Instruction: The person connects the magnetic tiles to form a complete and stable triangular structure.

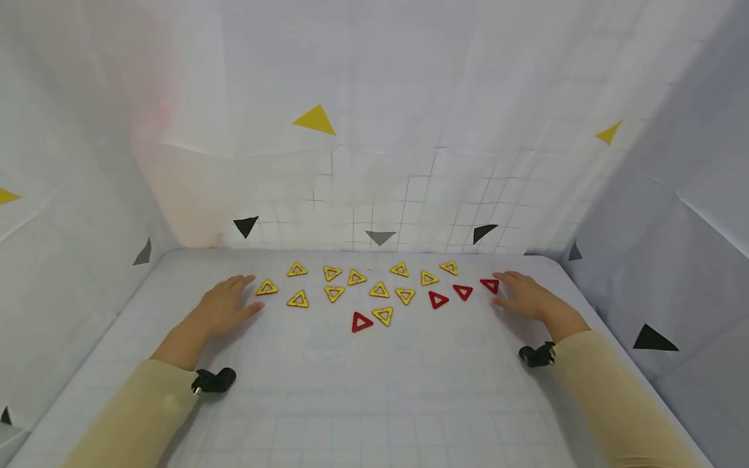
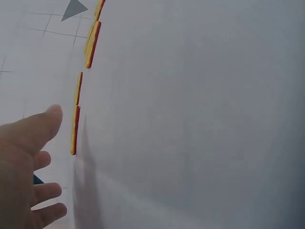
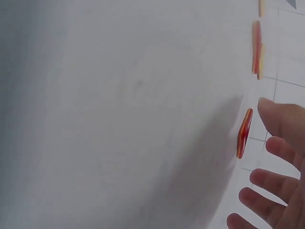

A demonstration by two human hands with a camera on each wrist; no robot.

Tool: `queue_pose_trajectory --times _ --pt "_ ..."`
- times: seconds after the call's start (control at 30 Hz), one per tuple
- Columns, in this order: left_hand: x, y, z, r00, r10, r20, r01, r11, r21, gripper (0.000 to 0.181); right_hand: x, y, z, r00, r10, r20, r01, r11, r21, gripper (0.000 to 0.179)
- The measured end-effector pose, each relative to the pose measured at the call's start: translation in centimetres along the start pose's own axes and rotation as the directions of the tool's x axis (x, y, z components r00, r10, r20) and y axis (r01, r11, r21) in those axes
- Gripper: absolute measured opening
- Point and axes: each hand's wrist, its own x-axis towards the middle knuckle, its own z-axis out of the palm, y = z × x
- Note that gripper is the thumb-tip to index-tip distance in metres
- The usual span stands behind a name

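Several yellow triangle rings (image 1: pixel 298 299) and several red triangle rings (image 1: pixel 361 322) lie flat and scattered across the far half of the white table. My left hand (image 1: pixel 227 305) is at the left end of the group, fingers spread and holding nothing, nearest to a yellow triangle (image 1: pixel 266 287). At the right end, my right hand (image 1: pixel 523 296) has its thumb and fingers spread about a red triangle (image 1: pixel 489 286). In the right wrist view that red triangle (image 3: pixel 245 133) lies beside the thumb. The left wrist view shows yellow triangles (image 2: pixel 75 130) edge-on past the left thumb.
White cloth walls (image 1: pixel 374 162) with faint grid lines rise behind and at both sides of the table (image 1: pixel 374 383). Yellow, black and grey triangle patches (image 1: pixel 316 119) are on the walls. A black wrist camera (image 1: pixel 215 380) sits at each cuff.
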Motion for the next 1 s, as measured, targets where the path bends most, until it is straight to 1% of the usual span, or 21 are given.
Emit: queue_pose_trajectory --times 0.1,0.23,0.4,0.53,0.63,0.83,1.0 --pt "0.5 -0.1 0.3 1.000 -0.017 0.000 0.017 0.999 -0.040 0.072 0.3 0.0 0.1 1.000 -0.005 -0.007 0.006 0.999 0.038 0.069" --pt "1.0 0.0 0.5 0.998 -0.059 0.016 0.061 0.992 -0.106 0.068 0.8 0.0 0.2 1.000 -0.005 -0.008 0.006 0.997 0.083 0.064" --pt "1.9 -0.3 0.9 0.997 -0.082 -0.008 0.080 0.982 -0.170 0.062 1.1 0.3 0.5 1.000 0.017 -0.012 -0.015 0.989 0.146 0.060" --pt "2.5 -0.3 1.1 0.993 -0.112 -0.030 0.104 0.976 -0.193 0.061 1.5 0.6 0.7 0.999 0.039 -0.011 -0.036 0.983 0.178 0.058" --pt "2.9 0.0 1.2 0.991 -0.127 -0.044 0.116 0.974 -0.196 0.061 1.9 0.9 0.7 0.999 0.041 -0.020 -0.036 0.981 0.192 0.054" --pt "3.5 0.3 1.2 0.988 -0.137 -0.069 0.121 0.972 -0.201 0.058 2.9 1.3 0.9 0.998 -0.003 -0.062 0.014 0.981 0.193 0.045" --pt "3.9 0.2 1.2 0.985 -0.162 -0.053 0.146 0.964 -0.220 0.059 3.3 1.6 1.1 0.995 -0.034 -0.092 0.051 0.981 0.186 0.040"
